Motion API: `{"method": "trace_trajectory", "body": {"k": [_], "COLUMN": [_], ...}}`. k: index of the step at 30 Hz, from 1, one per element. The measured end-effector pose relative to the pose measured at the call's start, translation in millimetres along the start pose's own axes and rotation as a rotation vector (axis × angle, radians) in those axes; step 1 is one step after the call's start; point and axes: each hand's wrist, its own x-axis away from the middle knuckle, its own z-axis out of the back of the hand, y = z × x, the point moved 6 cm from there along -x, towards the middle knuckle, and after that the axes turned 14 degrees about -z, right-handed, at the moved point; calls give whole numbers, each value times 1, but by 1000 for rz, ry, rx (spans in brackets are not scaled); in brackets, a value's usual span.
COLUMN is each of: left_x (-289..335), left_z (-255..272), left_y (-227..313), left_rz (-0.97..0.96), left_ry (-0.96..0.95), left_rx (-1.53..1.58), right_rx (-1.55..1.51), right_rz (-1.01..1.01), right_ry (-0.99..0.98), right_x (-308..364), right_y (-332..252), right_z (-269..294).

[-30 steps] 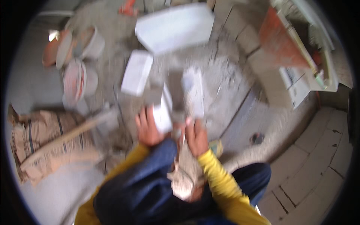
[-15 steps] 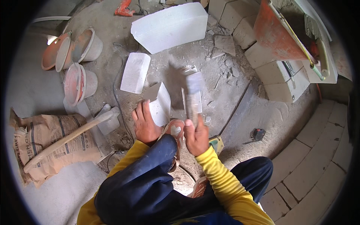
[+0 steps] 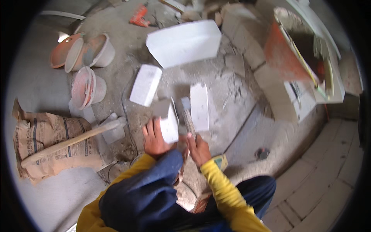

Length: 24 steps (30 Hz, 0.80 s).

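My left hand [image 3: 155, 136] grips the near left side of a small white block [image 3: 169, 125] with a grey top face, its fingers spread along the edge. In my right hand [image 3: 199, 149] is the wooden handle of a short tool [image 3: 189, 120] with a flat grey metal head. That head is between the small block and a longer white block [image 3: 199, 107] to its right; blur hides whether it touches either. Another white block piece [image 3: 145, 85] lies beyond my left hand, and a large white block [image 3: 184, 44] is farther off.
Several buckets [image 3: 89, 88] stand at the left, above a brown paper sack [image 3: 54, 143] with a long wooden handle [image 3: 73, 141] across it. An orange drill [image 3: 140, 17] lies at the back. Right are an orange tub [image 3: 284, 54], a tape measure [image 3: 262, 153] and a curved block wall [image 3: 309, 181].
The tool in my right hand has swung down and left, uncovering the longer white block. My left hand stays on the small block. The whole view has shifted slightly.
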Motion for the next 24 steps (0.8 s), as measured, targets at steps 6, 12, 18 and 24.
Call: {"method": "trace_trajectory", "body": {"k": [6,12,18,24], "left_x": [-7,15,2,20], "left_z": [2,4,4,-10], "left_y": [11,14,21,21], "left_rz": [3,-85,-111,-161], "left_ry": [10,145,129,290], "left_rx": [110,-35,14,-180], "right_rx": [-395,-46,-192,24], "right_rz": [-7,-98,-53,-31], "right_ry": [6,-40,-4,69], "right_x": [-1,-18,-13,-14], "right_y": [-46,-12,-37,-5], "right_z": [30,1,20,14]}}
